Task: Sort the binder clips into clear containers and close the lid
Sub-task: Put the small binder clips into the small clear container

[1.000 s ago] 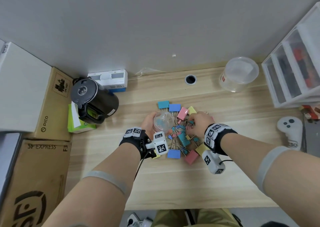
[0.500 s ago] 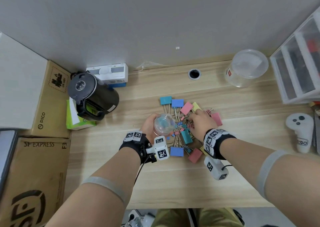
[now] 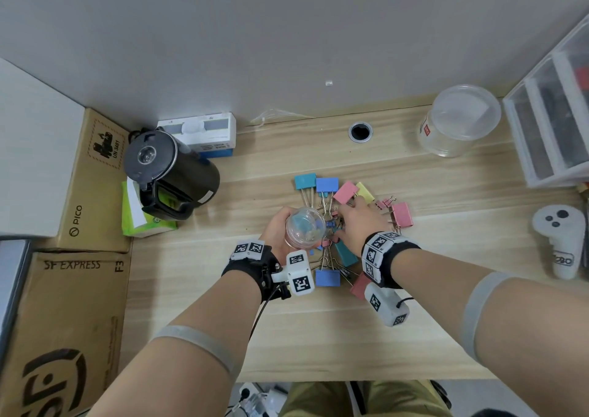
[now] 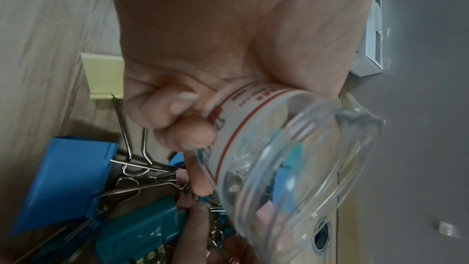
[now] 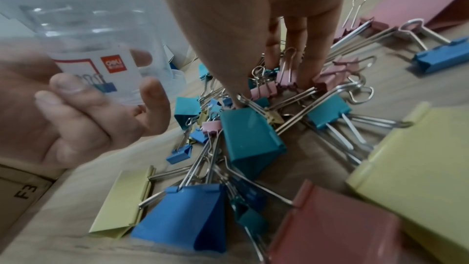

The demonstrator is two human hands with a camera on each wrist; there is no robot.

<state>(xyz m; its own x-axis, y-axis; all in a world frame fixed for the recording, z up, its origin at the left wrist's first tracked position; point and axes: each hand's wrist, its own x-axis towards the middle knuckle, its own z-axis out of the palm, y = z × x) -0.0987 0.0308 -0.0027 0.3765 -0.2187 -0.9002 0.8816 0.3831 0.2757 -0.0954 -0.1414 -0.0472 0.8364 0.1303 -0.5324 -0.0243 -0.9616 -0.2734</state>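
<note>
A heap of coloured binder clips (image 3: 331,251) in large and small sizes lies mid-table. My left hand (image 3: 277,235) grips a small clear container (image 3: 304,232) just left of the heap and holds it off the table, tilted. Some small clips show inside the small clear container (image 4: 291,168). My right hand (image 3: 360,222) reaches down into the heap. In the right wrist view its thumb and fingertips (image 5: 307,79) close around small pink clips (image 5: 264,87). The container's label (image 5: 101,61) faces that camera.
A larger clear lidded container (image 3: 459,120) stands at the back right beside a white drawer unit (image 3: 554,114). A black kettle (image 3: 169,174) and a green packet (image 3: 140,222) sit left, next to cardboard boxes (image 3: 92,181). A white controller (image 3: 557,241) lies right.
The head view has shifted. The left hand keeps the container beside the heap, a little higher; the right hand stays in the heap, with its fingers reaching slightly farther in.
</note>
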